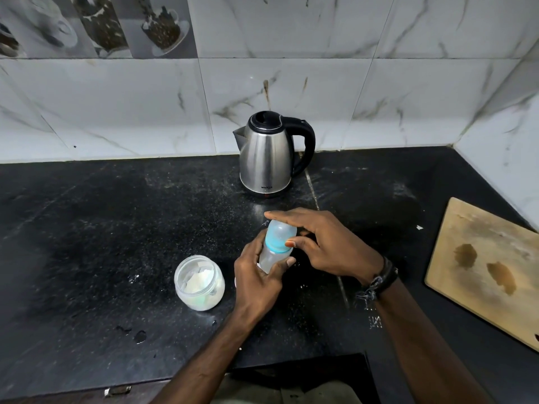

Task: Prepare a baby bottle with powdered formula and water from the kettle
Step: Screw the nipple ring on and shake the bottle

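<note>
- Worktop (87,228): a dark, speckled stone surface, dusted with pale powder marks, which met a wall (350,83) of white marbled tiles along its back edge and again at its right edge.
- Chopping board (481,266): a worn wooden slab with two dark stains, which lay at the right edge of the worktop, well apart from the other things.
- Kettle (267,158): a steel body with a black lid and a black handle, which stood upright near the back edge of the worktop, close to the wall, its spout turned left and its handle turned right.
- Right hand (326,246): it was curled over the top of the bottle, with the fingers across the clear cap (281,230) and the thumb pressed at the blue ring (275,246); a dark band was worn at the wrist.
- Left hand (256,278): it was wrapped round the lower body of the bottle, gripping it firmly, with the thumb on the near side.
- Jar (199,282): an open, frosted container of white powder, which stood upright near the middle of the worktop, just left of the left hand and not touching it.
- Bottle (269,259): a clear baby bottle, held between both hands in front of the kettle and tilted slightly away from the person; whether its base rested on the worktop could not be told.
</note>
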A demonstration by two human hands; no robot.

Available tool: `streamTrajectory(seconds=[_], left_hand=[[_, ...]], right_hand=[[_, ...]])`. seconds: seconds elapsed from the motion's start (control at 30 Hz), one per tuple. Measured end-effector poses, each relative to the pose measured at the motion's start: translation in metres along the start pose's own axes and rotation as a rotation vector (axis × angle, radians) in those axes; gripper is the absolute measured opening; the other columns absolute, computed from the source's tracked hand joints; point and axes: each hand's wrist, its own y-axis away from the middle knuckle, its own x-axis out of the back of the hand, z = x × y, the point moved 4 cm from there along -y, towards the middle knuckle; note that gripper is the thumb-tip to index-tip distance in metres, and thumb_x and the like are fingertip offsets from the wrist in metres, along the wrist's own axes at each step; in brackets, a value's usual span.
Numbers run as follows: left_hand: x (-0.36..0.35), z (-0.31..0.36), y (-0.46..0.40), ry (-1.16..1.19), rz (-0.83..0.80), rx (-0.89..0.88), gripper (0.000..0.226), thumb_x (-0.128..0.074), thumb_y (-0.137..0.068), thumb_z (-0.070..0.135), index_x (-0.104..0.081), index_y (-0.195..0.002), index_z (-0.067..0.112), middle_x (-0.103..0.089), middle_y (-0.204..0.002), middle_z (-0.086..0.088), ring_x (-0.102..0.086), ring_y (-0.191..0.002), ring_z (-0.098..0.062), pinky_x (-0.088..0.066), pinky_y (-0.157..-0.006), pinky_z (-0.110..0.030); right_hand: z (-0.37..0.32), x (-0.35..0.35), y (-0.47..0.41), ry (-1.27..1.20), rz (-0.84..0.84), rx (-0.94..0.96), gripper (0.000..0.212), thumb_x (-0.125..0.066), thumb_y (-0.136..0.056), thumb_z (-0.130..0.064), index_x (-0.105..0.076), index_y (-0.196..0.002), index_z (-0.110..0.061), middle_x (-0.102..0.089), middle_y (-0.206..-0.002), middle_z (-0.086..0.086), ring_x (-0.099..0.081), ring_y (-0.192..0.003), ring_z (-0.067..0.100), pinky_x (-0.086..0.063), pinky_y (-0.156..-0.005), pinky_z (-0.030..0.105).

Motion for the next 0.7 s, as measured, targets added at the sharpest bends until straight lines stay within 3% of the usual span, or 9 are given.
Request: streamTrajectory(seconds=[0.23,0.4,0.57,0.7], left_hand=[[-0.003,-0.002,0.006,-0.035,0.009,-0.022,0.053,-0.075,-0.079,0.041,-0.065,-0.127,0.022,-0.074,-0.111,0.004,-0.069,-0.105,-0.02,-0.056,-0.09,-0.049],[-0.006,0.001,-0.002,-0.026,0.008,-0.053,0.051,-0.073,-0.081,0.038,-0.066,-0.125,0.015,-0.073,-0.105,-0.002,-0.069,-0.096,-0.024,-0.056,-0.082,-0.049],[-0.003,-0.006,-0.003,-0.031,0.059,-0.027,0.053,-0.065,-0.079,0.037,-0.066,-0.124,0.009,-0.073,-0.102,-0.008,-0.069,-0.092,-0.028,-0.056,-0.076,-0.052],[-0.002,-0.006,-0.004,-0.056,0.051,-0.042,0.048,-0.067,-0.078,0.016,-0.065,-0.126,0.009,-0.072,-0.104,-0.005,-0.069,-0.095,-0.028,-0.056,-0.079,-0.051]], right_hand=[[-0.007,-0.003,-0.008,0.139,-0.077,-0.048,0.056,-0.063,-0.082,-0.005,-0.062,-0.134,-0.024,-0.068,-0.129,-0.001,-0.063,-0.12,0.016,-0.05,-0.101,0.04],[-0.018,0.003,-0.015,0.23,-0.094,-0.103,0.061,-0.075,-0.076,-0.006,-0.063,-0.132,-0.028,-0.071,-0.124,-0.005,-0.068,-0.11,0.015,-0.05,-0.099,0.034],[-0.027,-0.011,-0.015,0.374,-0.039,-0.15,0.067,-0.073,-0.081,-0.014,-0.05,-0.142,-0.032,-0.068,-0.127,0.003,-0.059,-0.117,0.027,-0.045,-0.101,0.038],[-0.037,-0.017,-0.012,0.471,0.047,-0.173,0.064,-0.07,-0.088,-0.024,-0.043,-0.146,-0.027,-0.069,-0.117,0.008,-0.06,-0.111,0.03,-0.043,-0.093,0.038]])
